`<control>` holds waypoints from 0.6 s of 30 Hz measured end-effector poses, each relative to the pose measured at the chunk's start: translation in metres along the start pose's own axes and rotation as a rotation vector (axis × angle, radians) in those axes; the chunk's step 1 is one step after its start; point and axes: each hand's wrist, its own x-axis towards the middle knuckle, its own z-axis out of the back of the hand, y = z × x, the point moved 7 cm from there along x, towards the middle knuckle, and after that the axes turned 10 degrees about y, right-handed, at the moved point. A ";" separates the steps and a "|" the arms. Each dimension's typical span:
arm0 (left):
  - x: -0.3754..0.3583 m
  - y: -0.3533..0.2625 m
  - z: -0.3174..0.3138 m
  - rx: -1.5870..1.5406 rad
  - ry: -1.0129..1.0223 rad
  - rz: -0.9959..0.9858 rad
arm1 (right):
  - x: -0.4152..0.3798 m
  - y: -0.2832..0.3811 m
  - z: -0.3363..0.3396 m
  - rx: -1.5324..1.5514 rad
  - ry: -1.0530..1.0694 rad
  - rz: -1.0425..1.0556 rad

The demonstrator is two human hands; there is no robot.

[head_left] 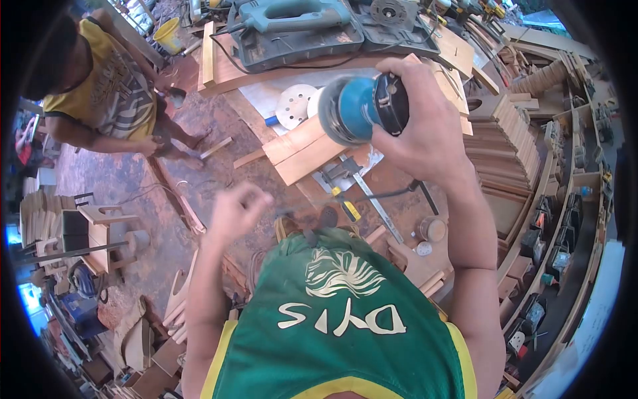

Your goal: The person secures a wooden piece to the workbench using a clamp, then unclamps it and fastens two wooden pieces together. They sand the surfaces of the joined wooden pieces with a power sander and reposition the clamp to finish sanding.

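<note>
My right hand (422, 116) is wrapped round a teal and black power sander (359, 110), lifted and tilted so that its round pad faces left. Behind and below it lies a light wooden board (299, 151) on the bench. A perforated white sanding disc (294, 106) rests just left of the sander. My left hand (240, 207), slightly blurred, hangs in the air left of the board, its fingers curled toward the thumb; whether anything small is between them cannot be made out. A metal clamp (342, 171) sits at the board's near edge.
A person (109, 86) in a yellow and grey shirt stands at the left. A jigsaw (296, 16) lies in its open case at the back. Stacked wooden slats (502, 143) and tool shelves line the right. A wooden stool (100, 236) stands left.
</note>
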 end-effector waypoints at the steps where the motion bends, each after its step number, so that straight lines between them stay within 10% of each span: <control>1: -0.011 0.002 -0.016 0.003 -0.027 -0.005 | 0.001 -0.001 -0.007 -0.034 0.042 -0.030; 6: 0.012 0.029 -0.048 -0.074 -0.398 -0.114 | 0.009 -0.011 -0.039 -0.260 0.254 -0.233; 18: 0.101 0.051 -0.076 -0.325 -0.331 -0.479 | 0.019 -0.031 -0.073 -0.383 0.281 -0.582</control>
